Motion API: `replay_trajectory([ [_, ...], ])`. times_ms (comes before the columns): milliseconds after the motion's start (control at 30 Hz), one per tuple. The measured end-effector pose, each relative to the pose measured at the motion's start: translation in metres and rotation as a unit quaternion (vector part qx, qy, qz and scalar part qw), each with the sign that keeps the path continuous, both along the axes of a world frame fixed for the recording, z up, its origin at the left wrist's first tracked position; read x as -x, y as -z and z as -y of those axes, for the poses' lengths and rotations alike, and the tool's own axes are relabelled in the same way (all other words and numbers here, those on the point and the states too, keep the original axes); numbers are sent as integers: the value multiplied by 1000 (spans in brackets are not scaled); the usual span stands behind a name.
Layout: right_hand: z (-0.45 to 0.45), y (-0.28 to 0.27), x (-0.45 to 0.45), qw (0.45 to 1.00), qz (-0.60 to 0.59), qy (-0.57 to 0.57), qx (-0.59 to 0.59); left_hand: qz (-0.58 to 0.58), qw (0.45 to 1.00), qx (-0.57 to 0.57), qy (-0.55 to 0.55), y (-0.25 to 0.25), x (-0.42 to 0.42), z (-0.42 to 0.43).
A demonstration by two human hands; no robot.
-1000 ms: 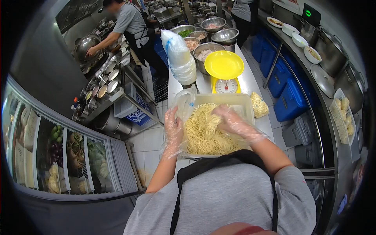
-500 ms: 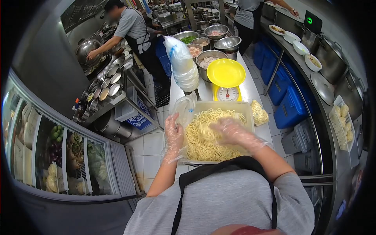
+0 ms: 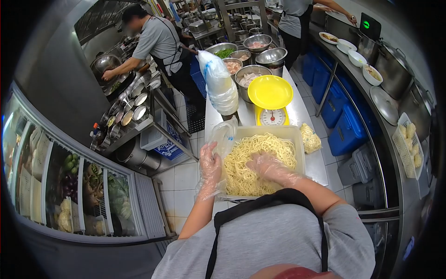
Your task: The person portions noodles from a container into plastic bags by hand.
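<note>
Yellow noodles (image 3: 260,145) fill a pale rectangular plastic tub (image 3: 300,153) in front of me. My right hand (image 3: 268,166), in a clear plastic glove, is down in the noodles with its fingers curled into them; the fingertips are hidden. At the tub's left side, my gloved left hand (image 3: 210,163) is closed on the edge of a clear plastic bag (image 3: 224,132), which hangs over the tub's left corner. Behind the tub stands a yellow kitchen scale (image 3: 272,117) with a round yellow pan (image 3: 270,92).
A tall stack wrapped in plastic (image 3: 219,83) stands behind the bag. Metal bowls (image 3: 251,76) of meat and greens crowd the table's far end. A bagged portion of noodles (image 3: 310,138) lies right of the tub. One co-worker (image 3: 160,44) handles a wok at left; another (image 3: 297,21) stands far right.
My right hand has come down from above the noodles and now presses into them. My left hand stays at the bag. The co-worker at left has tilted the wok differently.
</note>
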State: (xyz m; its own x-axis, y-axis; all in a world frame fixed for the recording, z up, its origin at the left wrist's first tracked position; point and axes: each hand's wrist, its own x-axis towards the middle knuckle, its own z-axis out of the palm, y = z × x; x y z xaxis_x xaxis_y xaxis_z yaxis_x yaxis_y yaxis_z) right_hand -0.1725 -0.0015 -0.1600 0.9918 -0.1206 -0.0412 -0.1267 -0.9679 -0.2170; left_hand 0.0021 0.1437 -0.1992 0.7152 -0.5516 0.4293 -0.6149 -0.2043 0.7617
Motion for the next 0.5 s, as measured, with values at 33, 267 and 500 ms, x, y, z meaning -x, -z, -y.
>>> replay_trajectory([
  [33,2,-4,-3,999,-31,-26,-24,1,1000,-3,0,-1,1,-1],
  [267,33,-21,4,969,175,26,-172,26,1000,16,-7,4,-5,1],
  [500,43,-92,13,981,-12,122,-152,12,999,16,25,-3,1,1],
])
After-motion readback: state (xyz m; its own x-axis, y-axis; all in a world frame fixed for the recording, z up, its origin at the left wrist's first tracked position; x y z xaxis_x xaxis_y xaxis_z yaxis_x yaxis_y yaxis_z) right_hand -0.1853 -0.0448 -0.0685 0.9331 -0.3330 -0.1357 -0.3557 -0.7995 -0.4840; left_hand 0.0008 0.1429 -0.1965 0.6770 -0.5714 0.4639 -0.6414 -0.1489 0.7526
